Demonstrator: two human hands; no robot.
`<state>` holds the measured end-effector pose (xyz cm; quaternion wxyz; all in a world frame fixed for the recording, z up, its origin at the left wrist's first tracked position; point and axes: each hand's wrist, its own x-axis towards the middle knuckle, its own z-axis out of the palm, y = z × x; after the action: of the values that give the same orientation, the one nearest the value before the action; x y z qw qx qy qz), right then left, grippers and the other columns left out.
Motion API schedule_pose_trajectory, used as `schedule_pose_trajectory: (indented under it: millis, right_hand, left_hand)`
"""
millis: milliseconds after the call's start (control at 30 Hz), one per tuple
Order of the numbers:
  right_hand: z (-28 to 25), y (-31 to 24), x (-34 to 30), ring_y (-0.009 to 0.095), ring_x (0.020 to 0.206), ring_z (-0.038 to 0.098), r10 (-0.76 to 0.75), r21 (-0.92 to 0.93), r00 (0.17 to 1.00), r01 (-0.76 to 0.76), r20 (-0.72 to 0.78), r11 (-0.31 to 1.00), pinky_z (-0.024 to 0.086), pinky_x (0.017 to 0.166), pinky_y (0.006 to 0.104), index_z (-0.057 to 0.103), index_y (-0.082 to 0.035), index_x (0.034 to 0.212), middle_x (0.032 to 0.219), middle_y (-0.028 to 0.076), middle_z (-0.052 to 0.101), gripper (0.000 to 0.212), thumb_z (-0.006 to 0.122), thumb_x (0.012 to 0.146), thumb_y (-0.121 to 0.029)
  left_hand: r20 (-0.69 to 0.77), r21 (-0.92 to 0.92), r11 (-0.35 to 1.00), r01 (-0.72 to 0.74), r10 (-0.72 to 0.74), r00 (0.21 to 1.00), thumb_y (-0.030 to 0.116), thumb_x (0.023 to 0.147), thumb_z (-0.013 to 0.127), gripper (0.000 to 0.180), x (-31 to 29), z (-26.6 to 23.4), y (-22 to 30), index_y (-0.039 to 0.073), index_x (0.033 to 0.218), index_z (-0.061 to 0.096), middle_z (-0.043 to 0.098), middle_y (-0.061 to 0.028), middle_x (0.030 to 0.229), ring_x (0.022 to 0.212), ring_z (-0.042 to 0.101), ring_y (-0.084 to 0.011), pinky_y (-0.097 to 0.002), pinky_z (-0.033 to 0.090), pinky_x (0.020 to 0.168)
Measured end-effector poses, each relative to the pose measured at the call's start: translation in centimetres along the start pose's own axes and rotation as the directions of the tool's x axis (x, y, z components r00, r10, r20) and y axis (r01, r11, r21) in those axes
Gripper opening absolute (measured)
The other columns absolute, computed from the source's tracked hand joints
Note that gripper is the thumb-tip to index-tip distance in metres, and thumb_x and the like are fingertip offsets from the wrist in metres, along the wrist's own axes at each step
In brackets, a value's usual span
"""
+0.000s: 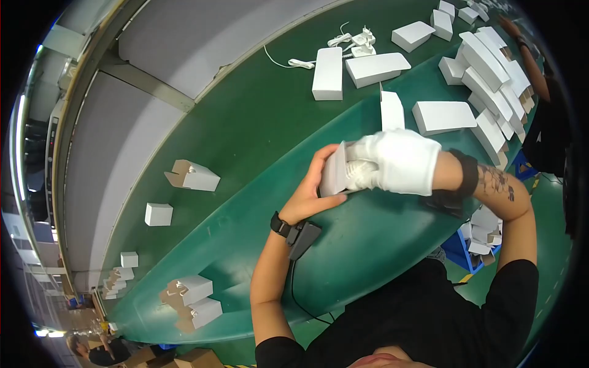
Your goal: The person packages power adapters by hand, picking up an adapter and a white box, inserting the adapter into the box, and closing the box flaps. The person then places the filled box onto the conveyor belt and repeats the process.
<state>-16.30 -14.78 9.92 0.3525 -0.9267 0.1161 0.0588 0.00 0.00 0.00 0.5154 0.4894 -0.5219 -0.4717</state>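
In front of me my left hand [310, 193] is wrapped round a small white carton [333, 173], its thumb along the near side. My right hand [405, 161], in a white glove, is closed at the carton's right side on a bundled white cable [361, 175]. The cable touches the carton; the gloved fingertips are partly hidden. Just beyond the right hand an open white box [392, 110] stands with a flap raised. A closed white box [444, 116] lies to its right.
White adapters with cables [362, 43] lie at the back beside white boxes [328, 73]. A pile of cartons [491, 73] rises at the right, near another person's arm [535, 67]. Open cartons [196, 291] stand at the left. A blue bin [455, 250] holds cartons below the table edge.
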Motion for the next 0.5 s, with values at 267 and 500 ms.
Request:
schedule_pose_trajectory:
  millis: [267, 500]
  right_hand:
    - [0.5, 1.4, 2.3, 0.034, 0.078, 0.064, -0.363, -0.258, 0.922, 0.32, -0.138, 0.912, 0.051, 0.067, 0.042, 0.064, -0.006, 0.088, 0.084, 0.015, 0.066, 0.02, 0.062, 0.076, -0.022]
    - [0.3, 1.5, 4.6, 0.033, 0.085, 0.061, -0.341, -0.356, 0.924, 0.381, 0.171, 0.853, 0.051, 0.07, 0.0387, 0.063, -0.006, 0.085, 0.086, 0.013, 0.062, 0.011, 0.066, 0.076, -0.011]
  left_hand:
    - [-0.285, 0.209, 0.975, -0.078, 0.137, 0.949, 0.02, 0.064, 0.086, 0.087, 0.4, 0.9, -2.3, 0.006, 0.134, 0.037, 0.048, -0.0091, 0.126, 0.117, 0.048, -0.0212, -0.0349, 0.038, 0.099]
    - [-0.291, 0.435, 0.893, -0.118, 0.263, 0.92, 0.018, 0.062, 0.087, 0.075, 1.2, 0.4, -0.4, 0.004, 0.124, 0.045, 0.055, -0.0072, 0.113, 0.105, 0.054, -0.0192, -0.0341, 0.044, 0.092]
